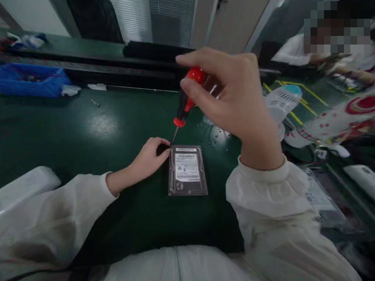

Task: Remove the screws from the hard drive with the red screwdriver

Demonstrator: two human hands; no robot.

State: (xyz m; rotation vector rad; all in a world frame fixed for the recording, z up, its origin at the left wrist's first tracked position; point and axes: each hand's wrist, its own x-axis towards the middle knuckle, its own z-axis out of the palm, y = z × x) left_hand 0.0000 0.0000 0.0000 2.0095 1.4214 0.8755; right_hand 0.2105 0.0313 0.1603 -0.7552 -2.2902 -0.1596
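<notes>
1. head view: right hand (234,105) clenched around the red-and-black-handled screwdriver (187,102), its tip at the top-left corner of the flat silver metal hard drive (187,171).
2. left hand (150,156) loosely curled, fingertips touching that corner; the drive lies mid-way on the dark green tabletop (88,132).

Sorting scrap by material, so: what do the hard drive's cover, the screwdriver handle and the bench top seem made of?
Hard drive: cover looks like bare stamped metal, dull grey sheen, with a white paper-like label. Screwdriver: handle looks like glossy red and black plastic; thin shaft probably steel. Bench top: dark green, semi-gloss mat, likely rubber or vinyl, judging by soft light reflection.
</notes>
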